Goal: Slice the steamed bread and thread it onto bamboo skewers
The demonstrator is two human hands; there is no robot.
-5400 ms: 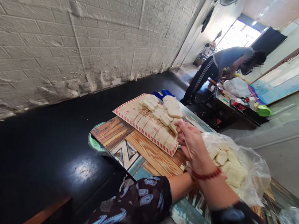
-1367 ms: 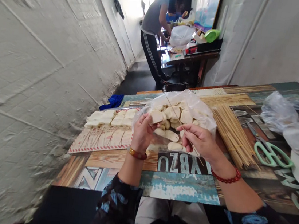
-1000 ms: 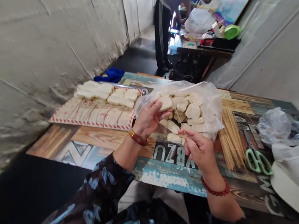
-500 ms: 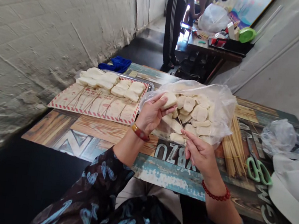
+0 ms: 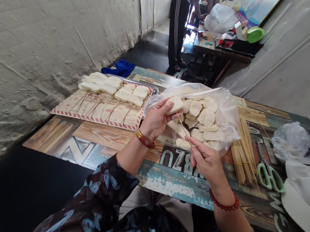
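Since about five seconds ago, the right hand [image 5: 205, 158] has moved from the brown paper sheet with red and white stripes [image 5: 96, 108] to the clear plastic bag [image 5: 231, 112]. The left hand [image 5: 154, 121] holds a pale, flat, soft-looking slice [image 5: 176, 104] over the bag's left side, in from the near edge of the patchwork wooden table [image 5: 115, 137]. Its thumb is on top and its fingers are bent under, just as wide apart as the slice is thick. The right thumb and first finger are almost shut, pinching a thin wooden stick [image 5: 183, 128], and the other fingers curl in. The stick's tip meets the slice's low side by the left fingers; how deep it goes is hard to tell.

The step seems to be poking the stick in. It would likely go best straight and slow, through the middle of the slice, so the point does not pop out. A soft grip should stop squashing, and the left fingertips are safest away from the point.
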